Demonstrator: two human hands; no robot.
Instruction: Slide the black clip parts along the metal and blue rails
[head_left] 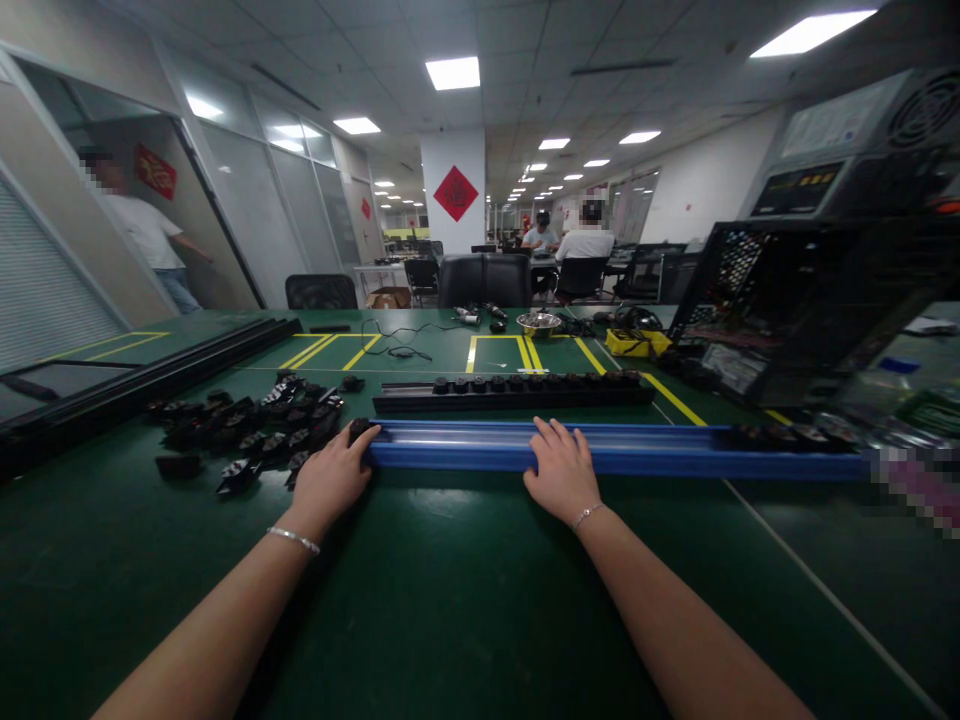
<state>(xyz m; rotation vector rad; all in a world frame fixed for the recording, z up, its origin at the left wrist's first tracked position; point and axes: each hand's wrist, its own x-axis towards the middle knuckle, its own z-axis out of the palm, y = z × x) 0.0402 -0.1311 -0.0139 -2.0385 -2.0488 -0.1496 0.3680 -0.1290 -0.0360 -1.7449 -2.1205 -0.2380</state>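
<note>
A long blue channel rail [450, 456] lies crosswise on the green table in front of me. At its left end my left hand [334, 480] has its fingers closed around a small black module [361, 428], partly hidden by the fingers. Farther right, my right hand [562, 472] rests on the rail with its fingers apart and nothing visible in them. Several black modules [780, 437] sit in the rail's right end. Beside my left hand lies a loose pile of black modules [247, 425], some with shiny metal parts.
Behind the blue rail is a black rail [510, 398] with a row of modules. Long black profiles [150, 385] lie at left. An opened computer case [795, 310] stands at right, near a yellow box [637, 343] and metal bowl [538, 322]. Other people are in the background.
</note>
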